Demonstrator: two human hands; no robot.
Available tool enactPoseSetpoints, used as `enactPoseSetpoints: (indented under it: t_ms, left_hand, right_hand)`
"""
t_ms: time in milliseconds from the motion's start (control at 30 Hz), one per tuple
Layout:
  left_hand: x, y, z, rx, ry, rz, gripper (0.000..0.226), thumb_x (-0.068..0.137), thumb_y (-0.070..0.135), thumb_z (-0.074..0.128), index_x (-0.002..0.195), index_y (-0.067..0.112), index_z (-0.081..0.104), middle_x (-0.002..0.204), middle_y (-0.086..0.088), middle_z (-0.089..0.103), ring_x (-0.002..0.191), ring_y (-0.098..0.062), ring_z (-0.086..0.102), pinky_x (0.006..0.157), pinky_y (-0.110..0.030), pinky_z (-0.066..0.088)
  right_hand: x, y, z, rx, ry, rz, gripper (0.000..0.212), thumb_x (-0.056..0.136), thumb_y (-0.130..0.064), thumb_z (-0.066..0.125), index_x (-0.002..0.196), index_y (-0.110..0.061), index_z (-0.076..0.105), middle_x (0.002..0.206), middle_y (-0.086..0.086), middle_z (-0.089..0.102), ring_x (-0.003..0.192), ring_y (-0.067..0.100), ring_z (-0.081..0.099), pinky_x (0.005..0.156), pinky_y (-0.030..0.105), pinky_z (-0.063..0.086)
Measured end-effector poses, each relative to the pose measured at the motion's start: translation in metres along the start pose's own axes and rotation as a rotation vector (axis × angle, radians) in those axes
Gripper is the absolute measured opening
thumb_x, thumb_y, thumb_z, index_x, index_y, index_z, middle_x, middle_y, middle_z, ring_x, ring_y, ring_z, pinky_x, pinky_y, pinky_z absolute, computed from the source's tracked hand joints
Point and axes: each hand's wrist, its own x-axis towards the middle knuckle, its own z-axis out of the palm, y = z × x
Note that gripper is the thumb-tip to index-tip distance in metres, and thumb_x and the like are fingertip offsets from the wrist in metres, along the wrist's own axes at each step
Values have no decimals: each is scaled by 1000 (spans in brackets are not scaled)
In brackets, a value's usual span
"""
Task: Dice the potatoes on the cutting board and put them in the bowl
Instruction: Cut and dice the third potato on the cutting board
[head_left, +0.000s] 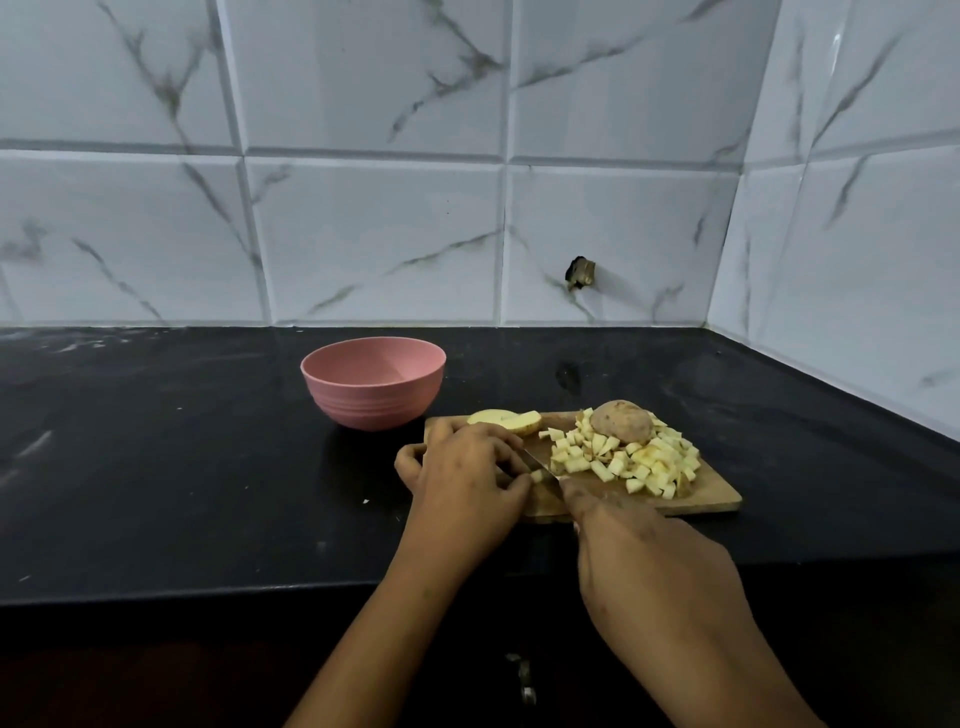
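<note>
**Head view: dicing under way, nothing in the bowl yet**

The black countertop (156, 467) carries the wooden cutting board (711, 496) near its front edge. The pink bowl (374, 405) stands just beyond the board's far left corner, and no potato shows in the part of its inside that is visible. The right hand (660, 566) is wrapped round the handle of the knife (540, 464), forefinger laid along the blade. The left hand (467, 483), fingers curled, pins a small potato piece (536, 475) to the board beside the blade. The diced heap (634, 457) covers the board's right half, with a skin-on potato (621, 421) at its far side and potato slabs (506, 420) at the far left.

Cutting looks like the step in hand. The next stroke calls for fingertips tucked back from the edge.
</note>
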Motion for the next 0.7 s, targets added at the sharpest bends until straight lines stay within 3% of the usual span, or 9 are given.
enactPoseSetpoints:
  t_ms: [133,233,333,433,533,700]
  left_hand:
    - [-1,2,-2,21,-2,-36,9,82,36,69,76,30,70,98,28,46,108,3,26,79,-26,10]
    - [-1,3,-3,29,-19,-55,11,82,39,69,78,29,71,106,27,48,112,1,27,77,-25,8]
    - [0,2,-2,51,-28,-52,11,84,39,67,81,29,72,116,26,51,114,0,26,79,-27,10]
    - [0,2,-1,68,-21,-48,11,84,38,67,83,29,72,118,25,52,113,-1,26,80,-27,10]
    - [2,3,-1,86,-32,-39,11,85,38,66,84,29,72,117,24,52,115,-3,27,86,-29,15]
    - [4,1,1,94,-43,-16,9,86,37,65,86,31,71,118,24,51,116,-5,28,98,-34,24]
  right_hand:
    - [8,3,2,-38,36,27,64,100,-18,44,152,-34,9,102,-5,58,76,12,46,47,20,26]
    - [8,8,2,20,78,38,63,101,-20,41,152,-37,9,92,-8,54,76,11,49,48,20,31]
    - [-1,7,-1,90,117,27,62,101,-24,40,151,-40,9,106,-11,58,88,8,57,63,23,44]
    - [-8,3,-5,100,119,27,59,101,-28,39,151,-41,10,119,-11,56,94,9,59,70,25,47]
    - [-9,4,-6,80,91,17,59,102,-28,37,151,-40,8,123,-11,54,94,8,59,65,22,45]
    - [-7,-4,-1,58,-28,14,65,101,-25,41,152,-35,2,114,-4,59,82,12,53,49,18,29]
